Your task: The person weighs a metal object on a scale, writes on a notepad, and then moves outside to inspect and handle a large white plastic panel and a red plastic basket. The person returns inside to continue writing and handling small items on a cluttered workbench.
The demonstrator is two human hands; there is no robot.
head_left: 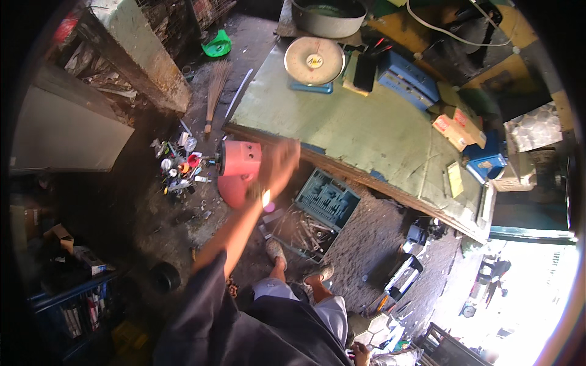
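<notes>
A red power tool (239, 160), boxy with a rounded lower part, is held up in the middle of the frame, slightly left of centre, just in front of the near edge of a green-topped workbench (360, 131). It is gripped by the left hand (278, 168), whose fingers are wrapped around its right side; the hand is motion-blurred, so the exact finger placement cannot be told. The forearm is seen rising from the lower centre, out of a dark sleeve (210, 311). The other hand (360, 352) is glimpsed only at the bottom edge, right of centre, and whether it is closed or spread cannot be told.

On the bench, at the upper centre, a round dial scale (314, 61) on a blue base is set, with a large metal basin (329, 15) behind it. To its right, blue metal boxes (408, 76) are laid, and cardboard boxes (458, 128) are found further right.

Below the tool, on the dirt floor, an open teal tool case (326, 198) is placed, with a tray of metal bits (302, 232) beside it. A heap of small scraps (180, 165) is scattered at the left of the tool, and a broom (215, 91) is laid above it. The person's sandalled feet (299, 262) are seen beneath the case.
</notes>
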